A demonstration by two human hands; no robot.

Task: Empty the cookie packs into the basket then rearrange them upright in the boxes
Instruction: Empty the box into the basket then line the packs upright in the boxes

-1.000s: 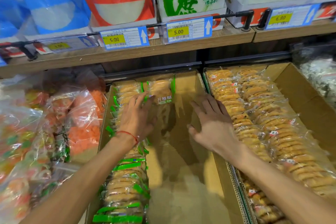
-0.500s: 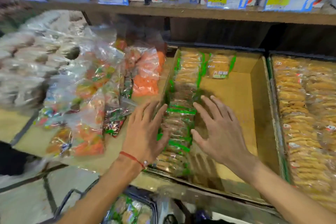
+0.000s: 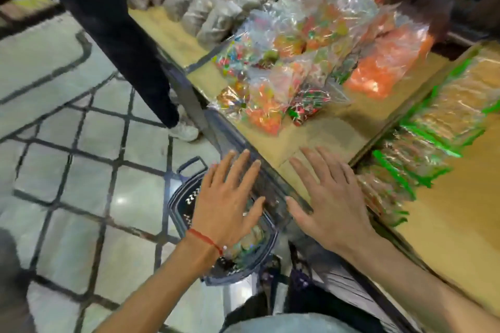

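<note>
Green-edged clear wrappers mark the cookie packs [image 3: 416, 149]; they stand on edge in one row along the left wall of the cardboard box [image 3: 460, 238] at your right. The row's long axis runs diagonally, from the box's near corner beside your right hand up and away toward the upper right of the view; each pack sits crosswise to that line, with its green edge toward the box's bare brown floor; blur hides any lettering.

A few loose packs [image 3: 253, 238] lie in the dark plastic basket [image 3: 176, 205], which sits on the tiled floor [image 3: 81, 197] just below the shelf's front rail [image 3: 230, 135]; the basket's long axis points away from you, with its handle [image 3: 190, 167] at the far end; which way those packs face cannot be told.

Your left hand [image 3: 230, 197] is flat, palm down, with fingers straight and spread; it holds nothing and hovers over the basket, fingertips reaching the rail; a red string bracelet [image 3: 205, 238] circles the wrist. Your right hand [image 3: 330, 197] is likewise spread flat and empty over the shelf's front edge, just beside the box's near corner; whether it touches the shelf is unclear.

Farther back on the shelf lie bright candy bags [image 3: 284, 84], an orange bag [image 3: 378, 76] and grey-brown bags [image 3: 216, 0]; a dark trouser leg [image 3: 121, 35] and a white shoe [image 3: 184, 131] stand by the rail.
</note>
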